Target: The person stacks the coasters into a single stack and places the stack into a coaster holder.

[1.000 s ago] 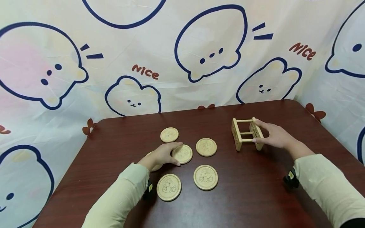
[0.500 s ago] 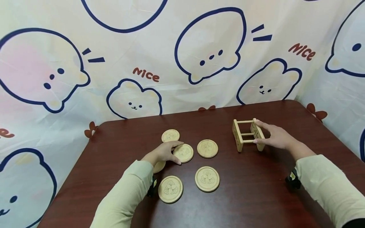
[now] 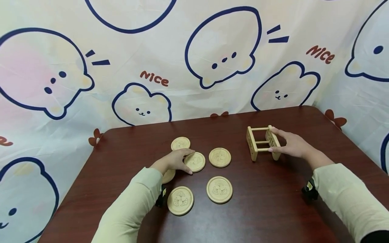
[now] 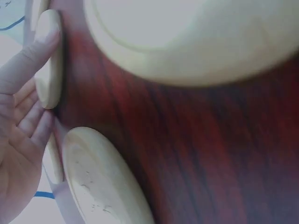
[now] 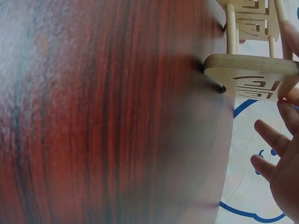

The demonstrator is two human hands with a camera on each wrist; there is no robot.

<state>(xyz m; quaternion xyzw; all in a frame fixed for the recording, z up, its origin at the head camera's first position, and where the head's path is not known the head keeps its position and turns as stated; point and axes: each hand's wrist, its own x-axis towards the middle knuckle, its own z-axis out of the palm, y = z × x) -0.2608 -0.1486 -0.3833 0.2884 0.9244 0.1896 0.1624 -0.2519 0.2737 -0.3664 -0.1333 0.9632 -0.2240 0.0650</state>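
Note:
My left hand (image 3: 175, 160) grips a round wooden coaster (image 3: 196, 162) by its edge, thumb near and fingers far. In the left wrist view the thumb (image 4: 46, 35) lies on that coaster's rim. The coaster sits at table level, with a ginkgo-leaf engraving like the others. At the right, a small wooden coaster rack (image 3: 251, 143) with cut-out side panels and round rods stands on the table. My right hand (image 3: 293, 144) pinches its right-hand panel between thumb and index finger; in the right wrist view the other fingers (image 5: 271, 135) are spread off it.
More coasters lie flat around the left hand: one behind (image 3: 180, 143), one to the right (image 3: 220, 157), and two in front, left (image 3: 180, 200) and right (image 3: 219, 189). Another coaster (image 3: 169, 176) is partly hidden under the left wrist. A printed cloth (image 3: 209, 98) hangs behind the dark table (image 3: 261, 206).
The left forearm has shifted slightly to the right, while the hand stays at the same coaster. The right hand and rack stay put. The view bobs a little.

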